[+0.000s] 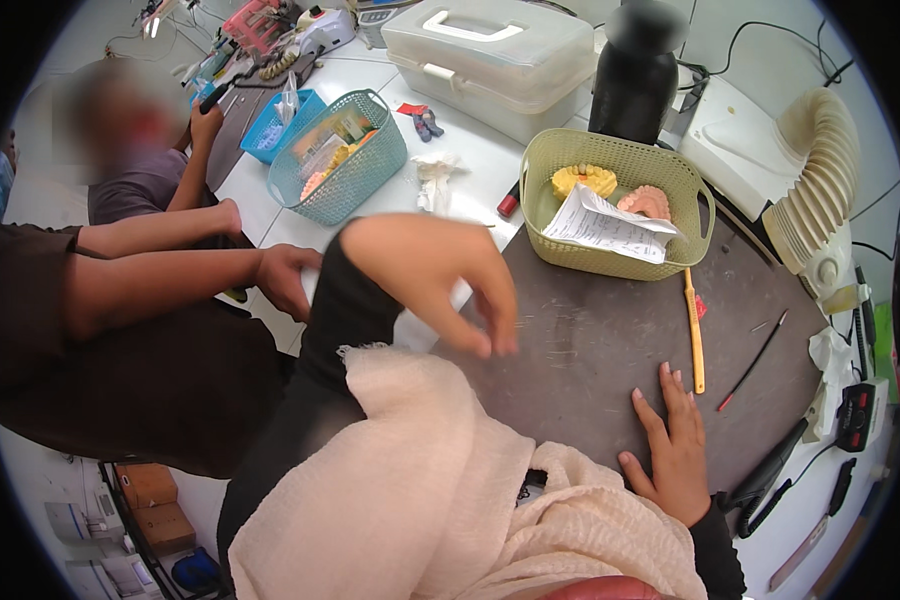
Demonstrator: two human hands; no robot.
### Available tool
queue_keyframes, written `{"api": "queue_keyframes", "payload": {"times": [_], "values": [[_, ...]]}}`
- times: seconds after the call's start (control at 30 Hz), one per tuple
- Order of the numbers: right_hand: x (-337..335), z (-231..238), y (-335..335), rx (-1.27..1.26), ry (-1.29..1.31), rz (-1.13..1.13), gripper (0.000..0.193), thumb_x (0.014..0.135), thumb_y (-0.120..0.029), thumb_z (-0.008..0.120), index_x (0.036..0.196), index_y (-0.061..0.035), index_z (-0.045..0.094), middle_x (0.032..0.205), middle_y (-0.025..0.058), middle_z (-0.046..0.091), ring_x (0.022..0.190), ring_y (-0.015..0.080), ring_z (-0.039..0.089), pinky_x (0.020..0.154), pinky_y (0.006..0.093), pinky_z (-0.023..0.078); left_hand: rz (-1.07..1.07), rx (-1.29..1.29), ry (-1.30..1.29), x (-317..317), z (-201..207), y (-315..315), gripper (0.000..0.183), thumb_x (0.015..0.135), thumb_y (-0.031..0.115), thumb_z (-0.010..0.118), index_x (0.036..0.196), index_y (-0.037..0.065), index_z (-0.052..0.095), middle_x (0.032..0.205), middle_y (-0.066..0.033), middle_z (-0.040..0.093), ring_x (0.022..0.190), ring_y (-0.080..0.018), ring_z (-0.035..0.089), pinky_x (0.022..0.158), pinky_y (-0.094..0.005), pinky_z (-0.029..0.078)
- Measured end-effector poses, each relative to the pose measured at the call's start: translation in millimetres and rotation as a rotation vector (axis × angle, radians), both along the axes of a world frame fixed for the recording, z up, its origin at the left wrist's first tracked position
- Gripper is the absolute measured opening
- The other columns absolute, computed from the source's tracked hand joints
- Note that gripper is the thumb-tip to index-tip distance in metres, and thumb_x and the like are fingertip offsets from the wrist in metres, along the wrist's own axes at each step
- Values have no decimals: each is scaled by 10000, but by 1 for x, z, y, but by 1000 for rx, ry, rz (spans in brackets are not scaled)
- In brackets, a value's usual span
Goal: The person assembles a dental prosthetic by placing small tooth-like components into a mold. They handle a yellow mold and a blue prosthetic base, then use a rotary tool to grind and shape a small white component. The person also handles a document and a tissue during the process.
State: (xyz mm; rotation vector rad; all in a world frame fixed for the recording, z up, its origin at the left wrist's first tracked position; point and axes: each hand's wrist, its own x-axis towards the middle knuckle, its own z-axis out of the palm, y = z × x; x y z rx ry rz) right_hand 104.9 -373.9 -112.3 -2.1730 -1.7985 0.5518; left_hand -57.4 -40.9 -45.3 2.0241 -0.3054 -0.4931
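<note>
My right hand (673, 447) lies flat with fingers spread on the dark grey work mat (570, 370), holding nothing. Above the mat's left side hovers my left hand (445, 285), loosely bent, with a gap between thumb and fingers and nothing visible in it. Beyond both hands stands an olive-green basket (610, 258) with a yellow dental cast (583, 182), a pink dental cast (645, 203) and a folded written paper (610, 228) inside. Between basket and right hand is a slim yellow-handled tool (695, 345). A thin dark tool with a red end (753, 360) lies further right.
A teal basket (342, 180), a clear lidded toolbox (490, 60) and a black bottle (637, 80) stand behind. A ribbed hose (825, 180) curves at right, above a corded black handpiece (770, 470). A co-worker's hand (288, 280) is close on my left; another person sits beyond.
</note>
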Motion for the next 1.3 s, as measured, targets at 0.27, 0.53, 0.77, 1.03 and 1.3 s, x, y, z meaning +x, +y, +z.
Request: {"api": "queue_keyframes", "payload": {"times": [0.27, 0.53, 0.77, 1.03, 1.3], "values": [[0, 3, -2, 24, 19, 13, 644, 759, -249, 693, 1349, -89, 490, 1516, 208, 273, 1423, 360, 232, 1139, 496, 201, 1332, 1178, -604, 13, -51, 75, 158, 866, 108, 565, 795, -23, 618, 818, -182, 648, 809, -335, 657, 698, -405, 525], [4, 4, -4, 63, 57, 25, 641, 741, -238, 717, 1329, -86, 513, 1507, 202, 296, 1411, 359, 261, 1131, 498, 221, 1328, 1354, -170, 47, -78, 99, 202, 836, 82, 578, 955, -71, 631, 1084, -236, 550, 969, -367, 607, 816, -383, 534], [4, 1, -5, 58, 75, 9, 644, 734, -246, 729, 1323, -92, 520, 1504, 200, 303, 1412, 363, 257, 1132, 503, 215, 1395, 1256, -114, 50, -86, 110, 300, 826, 143, 648, 1012, -89, 616, 1119, -255, 538, 1020, -393, 597, 873, -444, 510], [5, 1, -4, 50, 89, 15, 651, 726, -245, 732, 1324, -94, 521, 1506, 199, 302, 1416, 365, 252, 1135, 506, 200, 1384, 1073, -239, 38, -90, 114, 276, 793, 79, 666, 1019, -79, 635, 1107, -247, 536, 1005, -397, 601, 874, -440, 507], [6, 0, -3, 46, 95, -2, 672, 706, -243, 740, 1323, -96, 521, 1508, 202, 299, 1417, 365, 252, 1128, 512, 201, 1419, 1201, -323, 46, -97, 119, 249, 773, 113, 679, 932, -80, 675, 1082, -256, 553, 1003, -385, 593, 875, -430, 505]]}}
